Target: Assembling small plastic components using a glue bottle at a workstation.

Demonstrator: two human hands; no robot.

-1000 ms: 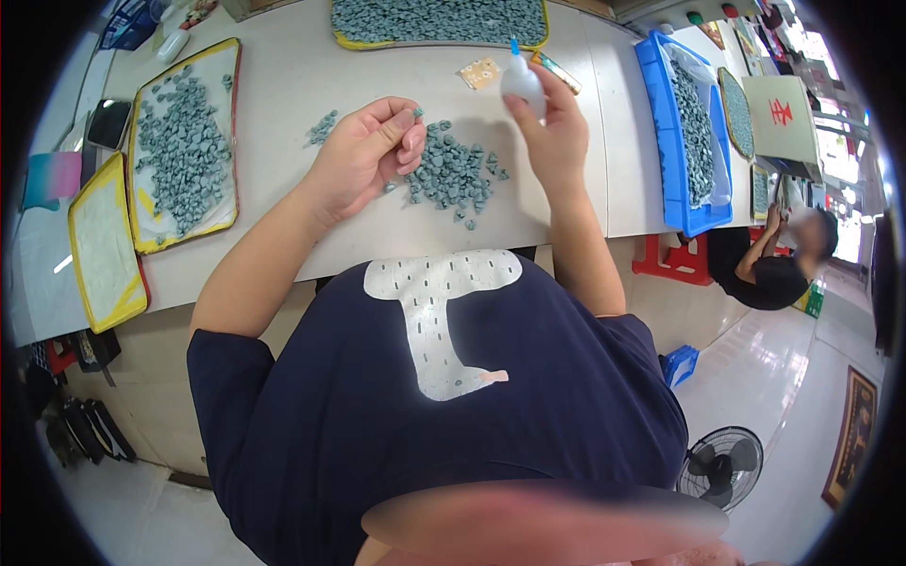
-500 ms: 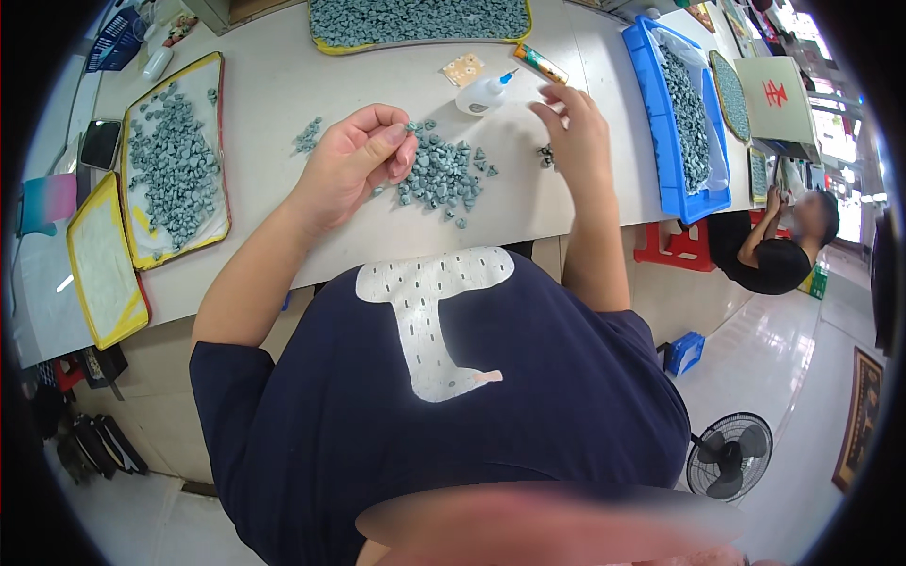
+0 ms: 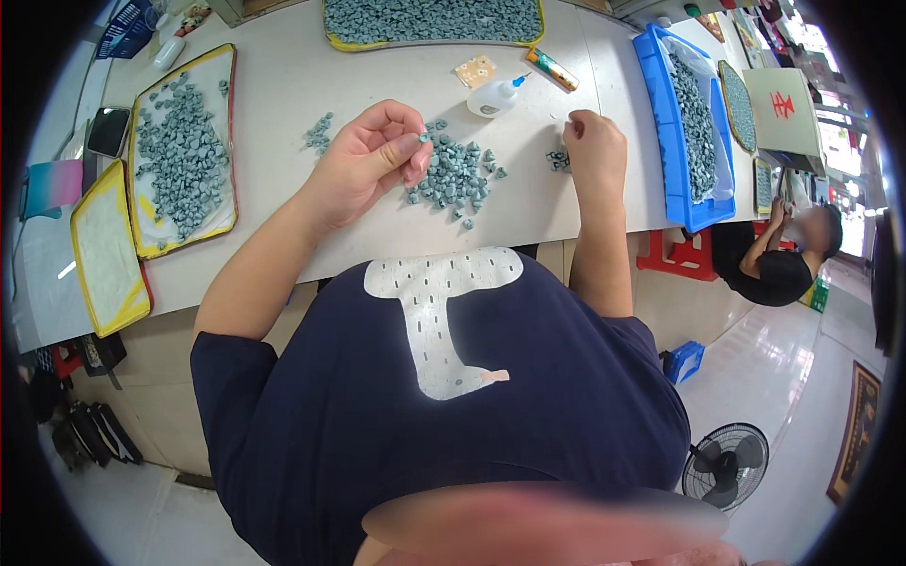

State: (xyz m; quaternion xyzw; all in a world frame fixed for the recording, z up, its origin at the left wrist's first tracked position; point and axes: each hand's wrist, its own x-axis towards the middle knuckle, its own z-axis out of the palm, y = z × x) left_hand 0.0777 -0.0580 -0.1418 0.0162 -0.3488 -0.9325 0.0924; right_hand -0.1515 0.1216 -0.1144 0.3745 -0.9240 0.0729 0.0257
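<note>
My left hand [image 3: 363, 160] is closed in a pinch, with a small grey-green piece [image 3: 424, 138] between thumb and fingertips. It hovers beside a loose pile of similar grey-green pieces [image 3: 458, 179] on the white table. My right hand [image 3: 598, 156] is lowered to the table, its fingers curled and closed next to a little cluster of darker pieces [image 3: 557, 160]. Whatever its fingertips hold, if anything, is hidden. Beyond the pile lies a white squeeze bottle [image 3: 491, 100] with a blue nozzle. A smaller group of pieces [image 3: 318, 132] sits left of my left hand.
Yellow-edged trays of pieces stand left [image 3: 231, 151] and at the back [image 3: 425, 44]. An empty yellow-edged tray [image 3: 109, 255] is leftmost, near a phone [image 3: 109, 132]. A patterned square [image 3: 475, 71] and a tube [image 3: 552, 70] lie behind the bottle. At right are a blue bin [image 3: 713, 212] and a seated person [image 3: 764, 264].
My right hand has come down toward the darker cluster, and its spread fingers have closed. My left hand keeps its pinch on the small piece. The whole view has shifted slightly.
</note>
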